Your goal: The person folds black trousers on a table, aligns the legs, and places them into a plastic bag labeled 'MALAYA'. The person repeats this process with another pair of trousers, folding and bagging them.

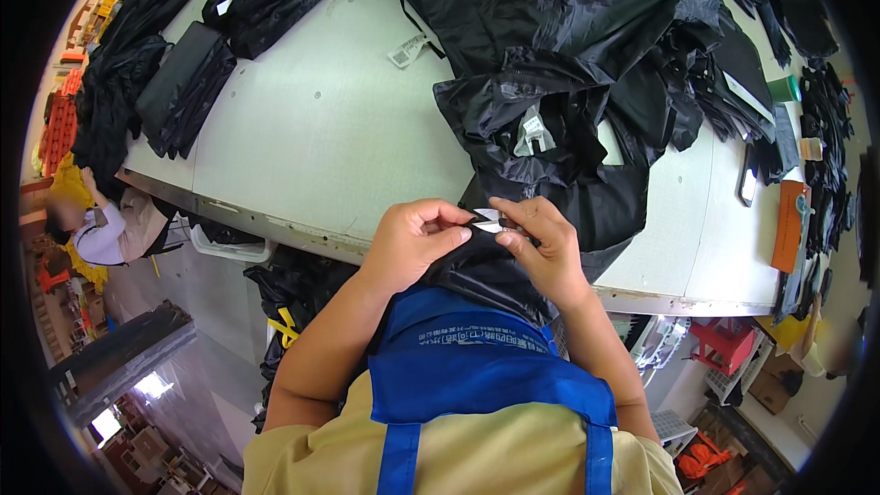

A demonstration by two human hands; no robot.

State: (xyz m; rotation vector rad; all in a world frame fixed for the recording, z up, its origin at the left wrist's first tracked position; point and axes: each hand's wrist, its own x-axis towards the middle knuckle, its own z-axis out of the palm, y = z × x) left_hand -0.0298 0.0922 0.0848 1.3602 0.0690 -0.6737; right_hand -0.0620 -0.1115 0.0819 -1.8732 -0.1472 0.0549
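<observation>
At the near edge of the pale table [339,128], head view: black garment [600,220] lies crumpled from the table's middle over its edge toward the blue apron [486,376]; both hands are above its near part. Left hand [405,240]: thumb and forefinger closed in a pinch on a small dark bit, apparently the garment's cloth; the exact piece is too small to make out. Right hand [552,246]: fingers closed around small snips [489,227], silver blades parted and pointing toward the left fingertips.

Handling, judged by eye: garment light for its bulk, soft, limp, with a sheen that suggests a slippery surface; likely to slide if held loosely. Best hold probably a seam or folded edge, pinched near the blades and kept taut. Cloth probably easy to nick. Snips look light and rigid; grip well behind the blades, fingertips off the cutting edges.

Surroundings: clear packet [532,139] with a white label sits on the garment, beyond the hands; white tag [406,52] lies on the table farther off. Folded black bundle [188,82] at far left; phone [747,185] and orange box [789,225] at right, well apart from the hands. Below the table edge on the left, white bin [246,252]; further left, a co-worker [103,236]. Chief obstruction: the garment's own folds, crowding the space beyond and under the blades
</observation>
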